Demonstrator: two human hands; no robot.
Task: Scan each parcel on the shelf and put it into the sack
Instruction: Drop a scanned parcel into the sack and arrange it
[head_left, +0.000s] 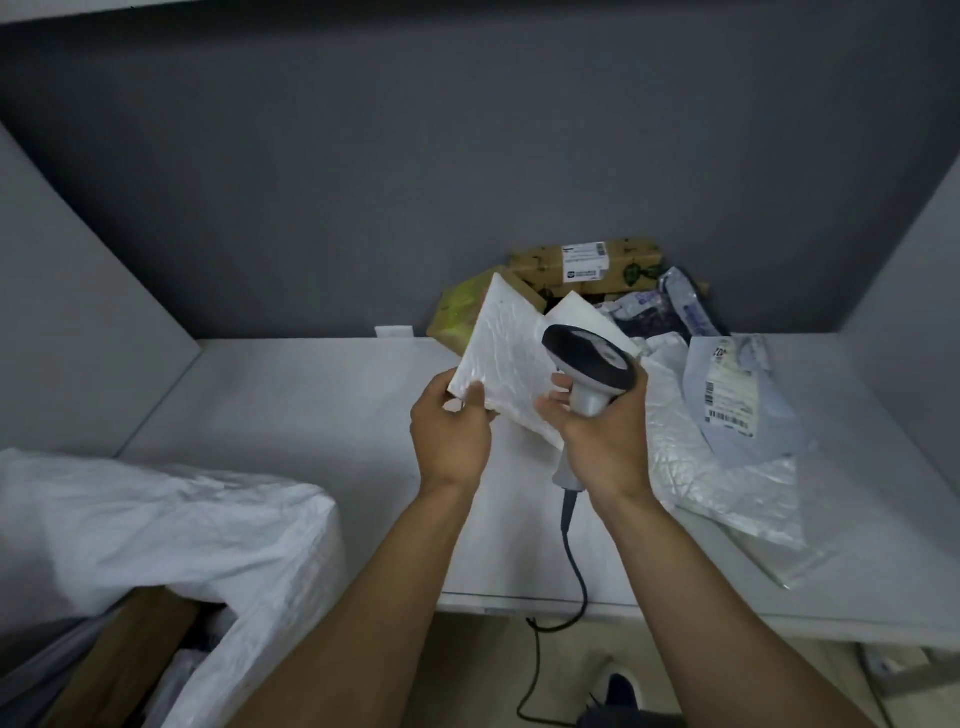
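A pale grey shelf (291, 415) fills the middle of the frame under a dark grey back wall (415, 156). At lower left the white woven sack (156, 519) gapes, with a brown cardboard parcel (119, 670) showing inside. At centre my left hand (449, 426) pinches the lower corner of a white padded parcel (511, 358), held tilted above the shelf. My right hand (602, 431) has its fingers curled round the handle of a corded barcode scanner (589, 358) just beside it. More parcels are heaped at right, among them a labelled cardboard box (587, 265) and a grey mailer (727, 405).
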